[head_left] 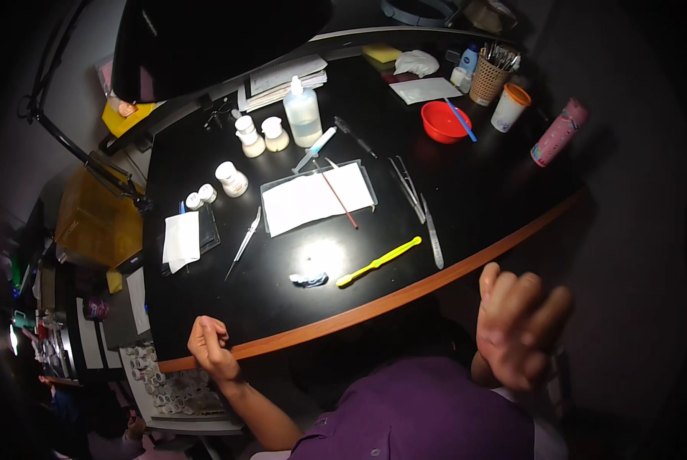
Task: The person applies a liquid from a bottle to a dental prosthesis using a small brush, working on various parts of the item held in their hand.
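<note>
My left hand (211, 349) hovers by the desk's front edge at the left, its fingers curled into a loose fist with nothing visible in it. Off the right part of that edge, my right hand (518, 326) is raised, slightly blurred, with bent fingers and nothing seen in the grip. Between them on the black desk lie a yellow toothbrush (379, 262) and a small dark crumpled tube or packet (309, 280). Tweezers (408, 190) and a scalpel-like metal handle (433, 234) lie nearest my right hand. A thin brush (336, 195) rests across a white sheet (305, 207) on a tray.
Small white jars (231, 179), a clear squeeze bottle (303, 115) and a syringe (315, 148) stand or lie toward the back left. A red bowl (435, 125), an orange-rimmed cup (504, 115) and a pink bottle (558, 134) occupy the right. A black lamp (213, 46) overhangs the back left.
</note>
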Action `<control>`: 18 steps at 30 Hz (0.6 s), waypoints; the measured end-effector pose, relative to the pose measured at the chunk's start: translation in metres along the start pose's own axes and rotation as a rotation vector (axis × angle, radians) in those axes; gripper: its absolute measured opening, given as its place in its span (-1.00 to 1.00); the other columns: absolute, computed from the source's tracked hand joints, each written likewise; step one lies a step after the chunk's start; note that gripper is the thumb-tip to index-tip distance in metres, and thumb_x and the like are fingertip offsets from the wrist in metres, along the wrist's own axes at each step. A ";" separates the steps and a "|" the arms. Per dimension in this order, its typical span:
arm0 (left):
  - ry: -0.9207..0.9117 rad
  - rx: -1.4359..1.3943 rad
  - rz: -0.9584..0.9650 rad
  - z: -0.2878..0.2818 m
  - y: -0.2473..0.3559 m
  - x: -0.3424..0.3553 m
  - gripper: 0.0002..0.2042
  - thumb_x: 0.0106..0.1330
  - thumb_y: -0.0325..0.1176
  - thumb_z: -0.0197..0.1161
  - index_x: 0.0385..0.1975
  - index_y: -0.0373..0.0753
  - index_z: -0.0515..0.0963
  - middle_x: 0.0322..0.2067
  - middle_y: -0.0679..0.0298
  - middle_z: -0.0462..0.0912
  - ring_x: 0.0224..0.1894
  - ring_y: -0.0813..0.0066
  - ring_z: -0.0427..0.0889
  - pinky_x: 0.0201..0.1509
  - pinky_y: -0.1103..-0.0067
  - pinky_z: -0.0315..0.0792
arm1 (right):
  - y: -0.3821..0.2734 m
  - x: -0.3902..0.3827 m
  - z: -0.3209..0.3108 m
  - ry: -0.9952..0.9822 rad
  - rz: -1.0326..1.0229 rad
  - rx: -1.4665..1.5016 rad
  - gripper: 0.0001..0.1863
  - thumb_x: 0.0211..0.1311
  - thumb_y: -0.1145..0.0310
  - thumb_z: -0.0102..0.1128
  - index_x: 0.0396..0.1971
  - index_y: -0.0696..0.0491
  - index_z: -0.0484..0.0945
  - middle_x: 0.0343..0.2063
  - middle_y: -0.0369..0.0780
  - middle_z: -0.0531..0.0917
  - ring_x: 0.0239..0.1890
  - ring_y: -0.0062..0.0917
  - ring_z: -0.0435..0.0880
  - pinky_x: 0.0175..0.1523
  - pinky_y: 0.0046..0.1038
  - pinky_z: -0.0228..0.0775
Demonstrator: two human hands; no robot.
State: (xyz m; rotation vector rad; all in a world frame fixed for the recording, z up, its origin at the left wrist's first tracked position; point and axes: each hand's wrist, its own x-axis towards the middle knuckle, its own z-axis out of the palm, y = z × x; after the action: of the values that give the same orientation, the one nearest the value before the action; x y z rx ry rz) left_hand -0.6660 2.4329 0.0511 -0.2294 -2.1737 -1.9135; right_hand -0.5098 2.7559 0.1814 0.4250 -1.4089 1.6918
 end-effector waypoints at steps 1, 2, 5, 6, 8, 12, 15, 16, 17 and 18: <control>0.008 -0.013 -0.006 0.004 0.001 0.001 -0.59 0.59 -0.28 -0.05 -0.61 -0.19 0.36 -0.62 0.42 0.34 -0.54 0.76 0.20 -0.45 0.70 0.02 | 0.003 -0.001 -0.019 -0.043 -0.014 -0.199 -0.77 0.42 0.29 0.20 -0.42 -0.05 0.37 -0.54 -0.28 0.52 -0.52 -0.63 0.42 -0.30 -0.45 0.21; 0.020 -0.017 -0.022 0.003 -0.003 0.000 -0.68 0.55 -0.34 -0.02 -0.52 -0.24 0.48 -0.59 0.42 0.37 -0.52 0.76 0.23 -0.43 0.72 0.04 | 0.012 -0.008 -0.037 -0.041 0.040 -0.293 -0.80 0.39 0.33 0.18 -0.42 -0.02 0.38 -0.51 -0.27 0.52 -0.48 -0.64 0.41 -0.27 -0.48 0.19; -0.021 -0.030 -0.034 0.003 0.002 0.001 -0.78 0.49 -0.39 0.00 -0.38 -0.28 0.55 -0.57 0.42 0.39 -0.51 0.76 0.25 -0.43 0.73 0.06 | 0.040 -0.019 -0.080 0.029 0.208 -0.481 -0.87 0.33 0.52 0.10 -0.45 0.07 0.42 -0.52 -0.26 0.54 -0.51 -0.71 0.37 -0.36 -0.59 0.20; -0.042 -0.060 -0.029 -0.001 0.000 0.001 -0.86 0.43 -0.48 0.05 -0.27 -0.32 0.58 -0.55 0.43 0.40 -0.50 0.76 0.28 -0.42 0.74 0.09 | 0.048 -0.019 -0.091 0.061 0.294 -0.517 -0.84 0.33 0.56 0.09 -0.48 0.10 0.42 -0.52 -0.29 0.53 -0.50 -0.77 0.34 -0.37 -0.64 0.15; -0.060 -0.012 -0.043 -0.001 0.002 -0.001 -0.89 0.40 -0.53 0.08 -0.28 -0.34 0.58 -0.54 0.43 0.42 -0.49 0.76 0.31 -0.41 0.75 0.12 | 0.078 -0.024 -0.117 0.112 0.369 -0.571 -0.78 0.41 0.49 0.12 -0.50 0.07 0.41 -0.56 -0.35 0.50 -0.52 -0.79 0.32 -0.39 -0.64 0.15; -0.065 0.063 -0.006 0.005 0.005 -0.001 -0.91 0.37 -0.58 0.16 -0.32 -0.36 0.62 -0.55 0.45 0.47 -0.50 0.77 0.37 -0.42 0.75 0.17 | 0.100 -0.032 -0.140 0.116 0.441 -0.777 -0.72 0.46 0.43 0.16 -0.53 0.04 0.42 -0.62 -0.41 0.47 -0.54 -0.85 0.32 -0.41 -0.67 0.12; -0.028 0.066 0.035 0.008 0.005 -0.002 -0.90 0.38 -0.55 0.16 -0.37 -0.36 0.60 -0.58 0.44 0.47 -0.53 0.78 0.35 -0.45 0.74 0.16 | 0.102 -0.027 -0.121 0.073 0.388 -1.019 -0.67 0.40 0.44 0.21 -0.60 0.11 0.38 -0.69 -0.37 0.40 -0.63 -0.77 0.24 -0.51 -0.56 0.04; -0.015 0.065 0.049 0.008 0.005 -0.001 -0.89 0.39 -0.54 0.17 -0.40 -0.35 0.59 -0.59 0.44 0.46 -0.54 0.78 0.35 -0.45 0.73 0.15 | 0.107 -0.026 -0.115 0.032 0.334 -1.067 -0.69 0.37 0.46 0.23 -0.59 0.13 0.38 -0.69 -0.31 0.39 -0.66 -0.69 0.27 -0.54 -0.52 0.05; -0.015 0.062 0.052 0.005 0.003 -0.001 -0.88 0.39 -0.53 0.17 -0.43 -0.34 0.57 -0.60 0.43 0.46 -0.55 0.78 0.34 -0.46 0.73 0.15 | 0.111 -0.026 -0.110 -0.005 0.279 -1.116 -0.71 0.33 0.48 0.24 -0.58 0.15 0.38 -0.69 -0.25 0.39 -0.69 -0.61 0.30 -0.57 -0.48 0.06; -0.020 0.053 0.055 0.004 0.001 -0.001 -0.86 0.39 -0.52 0.17 -0.46 -0.33 0.54 -0.61 0.43 0.45 -0.55 0.78 0.33 -0.46 0.73 0.14 | 0.111 -0.025 -0.108 -0.035 0.273 -1.165 -0.71 0.30 0.49 0.26 -0.59 0.15 0.38 -0.68 -0.24 0.39 -0.70 -0.58 0.31 -0.58 -0.44 0.08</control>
State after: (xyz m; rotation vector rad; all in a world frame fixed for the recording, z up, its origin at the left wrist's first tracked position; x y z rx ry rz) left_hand -0.6653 2.4368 0.0515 -0.2972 -2.2042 -1.8295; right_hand -0.5541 2.8468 0.0618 -0.4096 -2.2448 0.7856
